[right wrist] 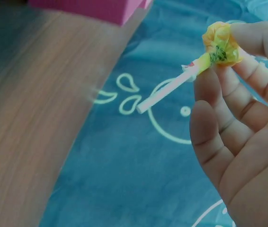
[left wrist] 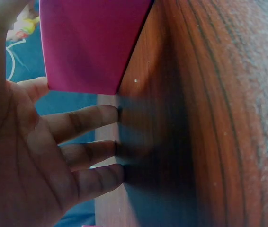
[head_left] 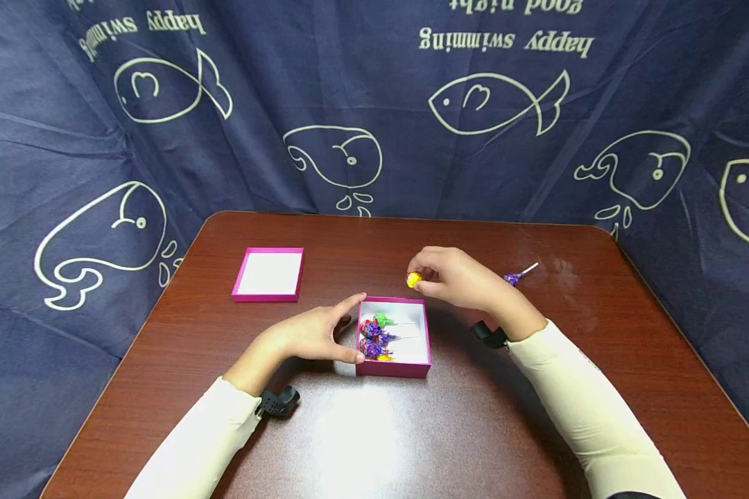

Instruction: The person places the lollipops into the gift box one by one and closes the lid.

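My right hand point(head_left: 458, 277) pinches a lollipop point(right wrist: 221, 45) by its yellow-wrapped head, above the far right corner of a pink box point(head_left: 393, 371). The right wrist view shows its white stick pointing away from the hand. Several wrapped lollipops point(head_left: 374, 339), with purple, green and yellow wrappers, lie in the box, mostly along its left side. My left hand point(head_left: 315, 333) spans that side, thumb at the near corner and index finger at the far one. Its other fingers point(left wrist: 89, 120) stretch out straight, their tips at the wooden surface.
A pink-rimmed box lid point(head_left: 268, 298) with a white inside lies at the back left of the brown table point(head_left: 505, 430). To the right of my right hand is a purple-wrapped lollipop point(head_left: 513, 278). A dark blue curtain point(head_left: 399, 173) hangs behind the table.
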A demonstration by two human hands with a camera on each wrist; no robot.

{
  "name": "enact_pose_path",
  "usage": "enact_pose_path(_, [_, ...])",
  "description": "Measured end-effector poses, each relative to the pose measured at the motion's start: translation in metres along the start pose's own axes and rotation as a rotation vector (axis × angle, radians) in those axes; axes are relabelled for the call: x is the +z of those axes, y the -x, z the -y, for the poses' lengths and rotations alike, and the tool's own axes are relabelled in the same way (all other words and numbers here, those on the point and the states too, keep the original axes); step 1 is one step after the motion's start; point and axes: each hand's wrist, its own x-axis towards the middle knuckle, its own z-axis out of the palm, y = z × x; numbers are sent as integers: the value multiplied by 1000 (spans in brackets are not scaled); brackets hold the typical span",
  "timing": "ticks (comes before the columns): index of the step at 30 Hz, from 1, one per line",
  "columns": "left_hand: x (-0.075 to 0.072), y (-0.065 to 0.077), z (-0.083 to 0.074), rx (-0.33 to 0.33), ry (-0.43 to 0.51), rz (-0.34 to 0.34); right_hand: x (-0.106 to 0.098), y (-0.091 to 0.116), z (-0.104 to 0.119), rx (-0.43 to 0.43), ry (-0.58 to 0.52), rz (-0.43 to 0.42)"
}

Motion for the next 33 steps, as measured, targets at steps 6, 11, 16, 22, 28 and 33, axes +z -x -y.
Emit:
enact_pose_path(6, [0,0,-1,0,10,5,6,-10,12,-27,18,35])
enact_pose_path(11, [-1,0,-1,-10,4,8,12,-17,19,-42,25,67])
enact_pose_path(16, [-1,0,-1,-20,0,14,22,-22,23,-80,24,100])
enact_pose_path(22, [1,0,1,-5,7,16,31,-25,29,-101,16,151])
enact_pose_path(28, [1,1,1,-18,10,12,40,-29,28,-123,33,183])
enact_pose_path(33, [0,1,0,-12,14,14,47,-31,29,-110,76,210])
